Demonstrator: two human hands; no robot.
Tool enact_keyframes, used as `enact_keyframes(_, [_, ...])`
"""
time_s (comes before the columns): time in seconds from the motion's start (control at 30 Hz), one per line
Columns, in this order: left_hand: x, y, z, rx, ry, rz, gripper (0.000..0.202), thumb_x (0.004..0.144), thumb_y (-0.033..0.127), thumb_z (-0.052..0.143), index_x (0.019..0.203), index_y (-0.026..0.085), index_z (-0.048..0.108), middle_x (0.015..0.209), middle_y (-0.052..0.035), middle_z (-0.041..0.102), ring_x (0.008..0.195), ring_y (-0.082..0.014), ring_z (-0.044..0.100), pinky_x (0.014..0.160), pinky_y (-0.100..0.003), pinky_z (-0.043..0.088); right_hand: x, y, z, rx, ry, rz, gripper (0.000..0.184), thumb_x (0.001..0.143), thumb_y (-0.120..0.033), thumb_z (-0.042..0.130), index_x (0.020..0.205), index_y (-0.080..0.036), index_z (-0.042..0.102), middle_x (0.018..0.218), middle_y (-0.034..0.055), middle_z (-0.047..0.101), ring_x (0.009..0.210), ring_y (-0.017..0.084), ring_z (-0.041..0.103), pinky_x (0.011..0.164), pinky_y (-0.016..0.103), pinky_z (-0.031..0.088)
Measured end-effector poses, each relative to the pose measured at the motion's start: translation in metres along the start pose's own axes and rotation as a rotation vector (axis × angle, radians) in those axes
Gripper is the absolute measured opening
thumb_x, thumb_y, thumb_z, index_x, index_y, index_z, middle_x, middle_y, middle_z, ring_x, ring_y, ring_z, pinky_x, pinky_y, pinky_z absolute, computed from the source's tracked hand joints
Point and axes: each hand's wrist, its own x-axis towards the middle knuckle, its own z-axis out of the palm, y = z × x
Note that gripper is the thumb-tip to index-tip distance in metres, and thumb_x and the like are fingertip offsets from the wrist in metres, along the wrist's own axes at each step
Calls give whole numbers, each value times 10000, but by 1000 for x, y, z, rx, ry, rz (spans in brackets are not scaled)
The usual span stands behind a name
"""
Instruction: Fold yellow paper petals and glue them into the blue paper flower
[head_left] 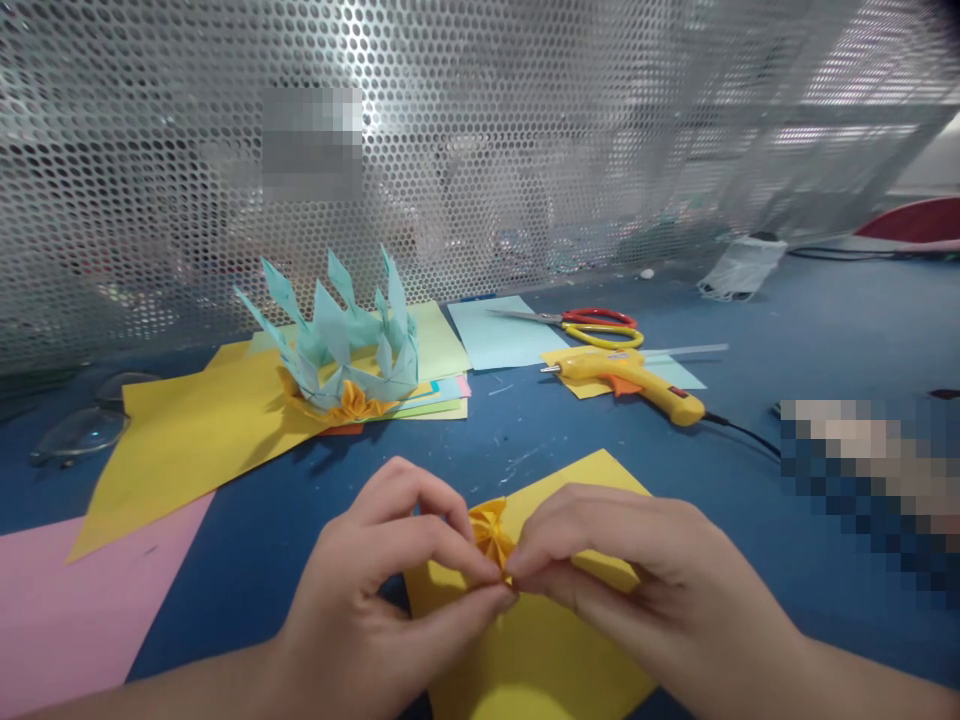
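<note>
Paper piece [491, 532], orange and pleated, sits between your left hand [345, 570] and your right hand [694, 570], both nearly closed, thumb and forefinger pinched at its lower edge, over the yellow sheet [540, 660] on the blue counter [502, 430]

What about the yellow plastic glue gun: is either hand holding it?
No, the left hand and right hand pinch a folded orange paper piece, while the glue gun lies apart.
</note>
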Motion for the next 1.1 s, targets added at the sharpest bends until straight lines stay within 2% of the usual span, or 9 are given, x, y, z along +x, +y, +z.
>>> enact_keyframes(0.17, [-2, -1, 0, -16, 0, 2, 179, 770, 65, 702, 713, 232, 671, 762, 46, 578, 720, -99, 570, 661, -209, 457, 2, 2, 0, -30, 1, 32, 226, 804, 1, 633, 811, -212, 706, 734, -51, 741, 666, 52, 685, 672, 95, 523])
enact_keyframes(0.4, [0, 0, 1, 10, -10, -15, 203, 771, 44, 666, 697, 229, 633, 771, 55, 570, 724, -99, 583, 684, -224, 455, -1, 4, 1, -111, 4, 3, 230, 794, 16, 613, 800, -205, 677, 737, -48, 722, 662, 49, 671, 660, 80, 504])
enact_keyframes(0.63, [-3, 2, 0, 68, -59, -27, 297, 820, -1, 475, 793, 256, 622, 825, 63, 552, 752, -95, 574, 749, -280, 413, -1, 4, 2, -173, -22, 85, 252, 821, 7, 548, 778, -230, 623, 714, -61, 665, 652, 59, 625, 618, 110, 483])
enact_keyframes(0.83, [-4, 3, 0, 31, -112, 42, 235, 835, 18, 457, 777, 227, 548, 844, 56, 521, 773, -103, 534, 752, -290, 389, -5, 1, 3, -161, -7, 52, 258, 817, 14, 516, 767, -230, 586, 710, -73, 648, 651, 38, 612, 639, 68, 466])
enact_keyframes(1.0, [1, 4, -2, 45, -125, 101, 231, 822, 6, 472, 806, 229, 531, 861, 57, 507, 831, -99, 517, 804, -265, 387, -4, -2, 2, -171, 14, 31, 254, 809, 8, 511, 764, -233, 577, 688, -85, 641, 635, 29, 604, 628, 48, 459])
enact_keyframes(1.1, [1, 5, -5, 52, -165, 108, 221, 821, 13, 502, 815, 233, 514, 970, 50, 530, 935, -90, 539, 861, -220, 410, -3, -2, 0, -143, 19, 10, 236, 813, 9, 573, 781, -224, 593, 722, -83, 666, 667, 22, 627, 668, 39, 461])
